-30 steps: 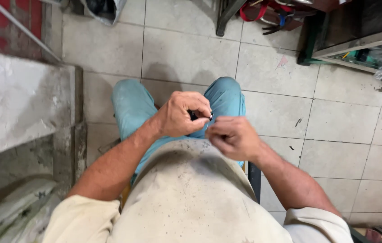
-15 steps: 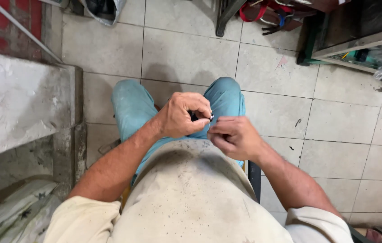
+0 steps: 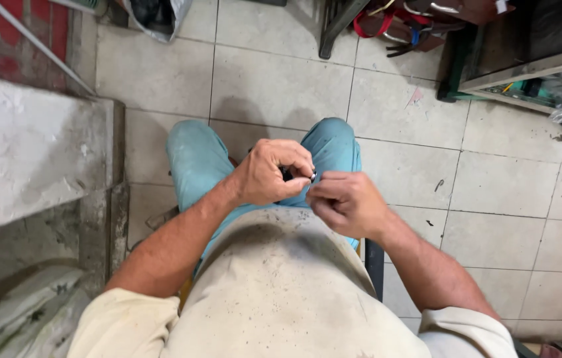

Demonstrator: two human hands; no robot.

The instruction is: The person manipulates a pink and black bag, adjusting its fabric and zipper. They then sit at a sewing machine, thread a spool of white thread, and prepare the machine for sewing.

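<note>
A: The fingers (image 3: pixel 294 159) of the left hand (image 3: pixel 269 174) curl tight round a small dark part (image 3: pixel 287 174), pinching it just above the person's lap.

B: And the right hand (image 3: pixel 346 201)?

A: Its fingertips meet the part's metal tip, closed to a pinch. Both hands hover over the blue trousers (image 3: pixel 198 159), above the tiled floor (image 3: pixel 274 79).

Floor (image 3: pixel 274 79): pale square tiles, dark grout.
Left: worn concrete ledge (image 3: pixel 29 152).
Upper right: green metal shelf frame (image 3: pixel 526 69).
</note>
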